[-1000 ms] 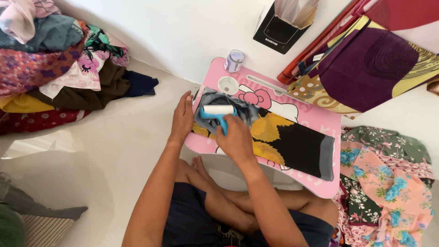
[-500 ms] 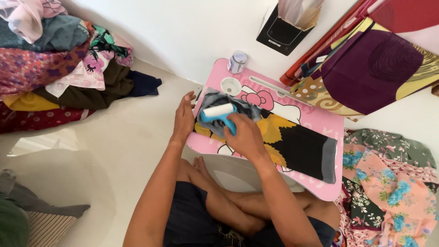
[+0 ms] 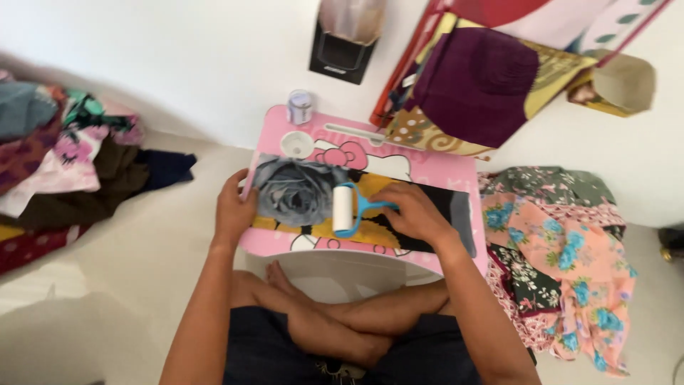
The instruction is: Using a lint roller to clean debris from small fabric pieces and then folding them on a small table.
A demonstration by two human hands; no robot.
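Pink table (image 3: 434, 167) sat over my crossed legs, the cloth (image 3: 299, 189) spread flat on it. My left hand (image 3: 234, 207) pinned the cloth's edge (fingers closed over it); my right hand (image 3: 417, 212) gripped the roller (image 3: 343, 208). Loosened, that edge could bunch under the roller.
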